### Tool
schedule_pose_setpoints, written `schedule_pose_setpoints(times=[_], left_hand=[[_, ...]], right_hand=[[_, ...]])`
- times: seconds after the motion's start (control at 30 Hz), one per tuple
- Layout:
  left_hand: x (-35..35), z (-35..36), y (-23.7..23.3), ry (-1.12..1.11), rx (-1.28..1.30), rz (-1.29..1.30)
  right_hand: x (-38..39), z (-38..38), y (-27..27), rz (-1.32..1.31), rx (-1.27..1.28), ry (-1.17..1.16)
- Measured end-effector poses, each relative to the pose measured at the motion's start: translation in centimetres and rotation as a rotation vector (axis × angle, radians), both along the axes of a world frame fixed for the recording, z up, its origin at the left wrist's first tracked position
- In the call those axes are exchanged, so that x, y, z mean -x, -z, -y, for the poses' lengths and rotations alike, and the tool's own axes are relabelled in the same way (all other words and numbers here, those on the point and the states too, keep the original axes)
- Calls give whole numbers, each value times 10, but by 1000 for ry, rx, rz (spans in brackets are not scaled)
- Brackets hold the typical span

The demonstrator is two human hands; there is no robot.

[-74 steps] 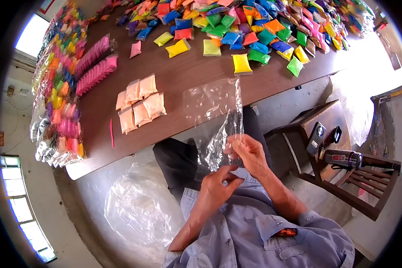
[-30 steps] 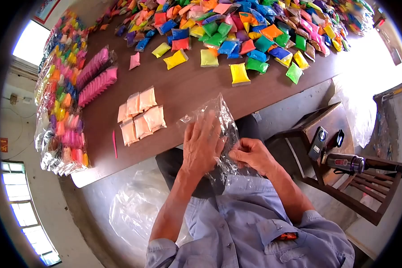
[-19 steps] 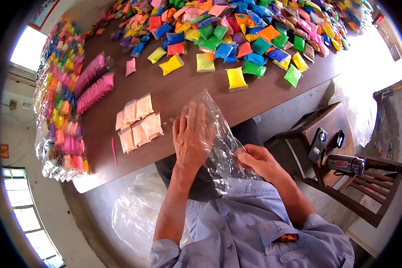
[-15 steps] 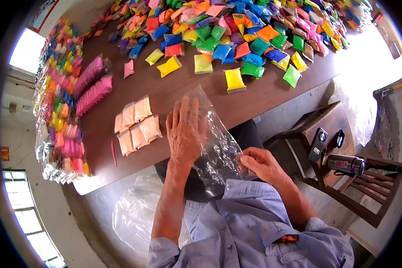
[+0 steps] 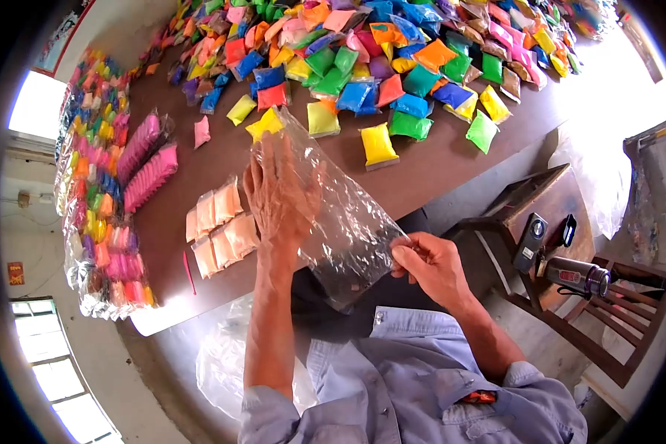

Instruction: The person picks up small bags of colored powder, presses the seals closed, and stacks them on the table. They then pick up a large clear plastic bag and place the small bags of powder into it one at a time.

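Note:
My right hand (image 5: 435,268) pinches a corner of a large clear plastic bag (image 5: 351,226) between thumb and fingers. The bag stretches up and to the left, over the table edge and my lap. At its other side is my left hand (image 5: 275,194), fingers extended and the film lying against its thumb side. Just left of that hand lie two rows of peach-coloured packets (image 5: 218,226). A thin pink-red stick (image 5: 189,272) rests beside them near the table edge.
Small bright packets (image 5: 355,96) are heaped along the far side of the table (image 5: 170,237). Pink packets in rows (image 5: 150,177) and bagged multicoloured packets (image 5: 100,214) line the left. A wooden chair (image 5: 629,314), a flask (image 5: 577,275) and a phone-like device (image 5: 530,240) are at right.
My left hand has moved left, drawing the bag's upper end up and left over a yellow packet. My right hand keeps its pinch, slightly higher. The view has shifted a little.

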State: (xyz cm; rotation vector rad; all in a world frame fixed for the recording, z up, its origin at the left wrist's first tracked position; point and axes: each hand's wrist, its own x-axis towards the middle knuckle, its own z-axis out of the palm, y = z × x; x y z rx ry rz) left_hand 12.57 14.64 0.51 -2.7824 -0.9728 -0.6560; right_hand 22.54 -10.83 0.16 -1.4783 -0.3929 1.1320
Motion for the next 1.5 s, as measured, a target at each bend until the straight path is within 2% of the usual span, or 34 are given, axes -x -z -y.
schedule_pose_setpoints(times=[0.17,0.23,0.3,0.4,0.53,0.67,0.8,0.87,1.07,1.13,1.23,1.3,1.37,1.47,1.5], left_hand=[[-6,-23,4,106,22,-21],[-2,-17,10,130,41,-71],[-1,-3,16,253,170,-33],[-8,18,8,208,239,-194],[-8,4,12,160,225,-219],[-6,-5,20,157,237,-157],[-4,12,12,158,217,-168],[-5,29,4,191,342,-240],[9,29,2,216,267,-177],[18,34,0,206,264,-153],[37,44,-2,225,238,-205],[49,47,0,263,257,-91],[64,49,-13,240,207,-21],[93,32,-32,56,116,167],[116,16,-32,-74,91,195]], right_hand=[[-2,-33,11,29,-156,165],[-4,-42,7,179,-133,171],[-5,-50,10,228,-135,221],[-9,-53,8,321,-118,215],[-15,-53,12,380,-48,99],[-15,-54,16,389,-59,87],[-15,-56,14,358,-69,124],[-13,-59,14,356,-82,139],[-9,-64,9,402,-10,149],[-4,-65,22,594,-73,264],[0,-67,26,639,-84,296],[3,-69,30,630,-91,328],[4,-70,38,663,-141,356],[-1,-66,26,610,-86,298],[3,-65,23,597,-66,274]])
